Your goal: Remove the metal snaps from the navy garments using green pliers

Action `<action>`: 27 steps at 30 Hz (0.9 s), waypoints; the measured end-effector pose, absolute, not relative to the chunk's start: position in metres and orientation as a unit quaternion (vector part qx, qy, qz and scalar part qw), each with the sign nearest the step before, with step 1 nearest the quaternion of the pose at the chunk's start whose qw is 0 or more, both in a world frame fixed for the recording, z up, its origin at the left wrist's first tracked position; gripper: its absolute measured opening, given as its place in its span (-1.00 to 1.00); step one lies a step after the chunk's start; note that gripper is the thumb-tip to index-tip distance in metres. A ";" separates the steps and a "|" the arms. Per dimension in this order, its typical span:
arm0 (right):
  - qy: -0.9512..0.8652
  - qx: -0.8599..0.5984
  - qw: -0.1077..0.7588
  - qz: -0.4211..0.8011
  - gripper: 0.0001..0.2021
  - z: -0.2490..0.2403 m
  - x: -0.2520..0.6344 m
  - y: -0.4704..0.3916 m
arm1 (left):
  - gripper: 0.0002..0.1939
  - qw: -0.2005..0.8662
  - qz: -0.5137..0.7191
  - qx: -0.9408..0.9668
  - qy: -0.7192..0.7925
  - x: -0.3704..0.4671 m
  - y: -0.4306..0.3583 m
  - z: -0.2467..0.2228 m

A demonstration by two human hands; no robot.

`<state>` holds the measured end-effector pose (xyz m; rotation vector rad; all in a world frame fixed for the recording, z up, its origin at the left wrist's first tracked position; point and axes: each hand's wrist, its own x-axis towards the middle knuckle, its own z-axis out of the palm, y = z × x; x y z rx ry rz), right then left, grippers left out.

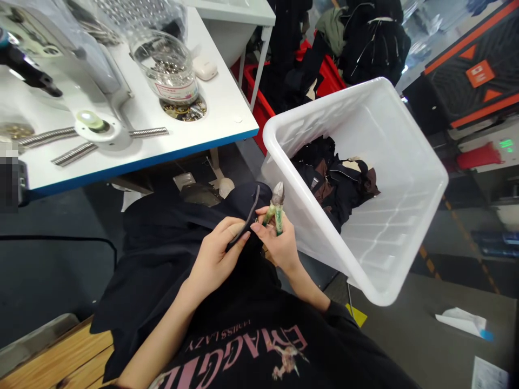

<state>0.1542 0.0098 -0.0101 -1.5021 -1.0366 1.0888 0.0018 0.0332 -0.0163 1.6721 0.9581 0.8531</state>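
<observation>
- The dark garment (162,232) lies across the person's lap, its edge raised between the two hands, in front of the black printed shirt (243,346).
- The left hand (217,251) grips the garment's narrow edge between thumb and fingers.
- The right hand (279,237) is closed around the nippers (278,208), its thumb and a finger pinched at the garment beside the left fingertips.
- The nippers have worn green handles and point up, away from the person, their tip above the cloth.
- Just right of the hands, a white bin (389,183) stands tilted in view, with a pile of dark clothes (336,178) inside.
- Beyond the hands to the left is a white table (227,108) with a blue edge.
- On it are a clear jar (168,73) of small metal pieces, a white case (205,68) beside it, a white machine (103,129) and ridged metal strips (75,154).
- Behind the bin, a red crate (261,108) holds more dark cloth.
- At lower left is a wooden surface (77,356).
</observation>
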 end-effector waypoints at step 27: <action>-0.509 -0.650 0.451 0.339 -0.86 -0.016 0.155 0.007 | -0.74 0.457 0.238 0.738 0.435 0.015 0.062 0.000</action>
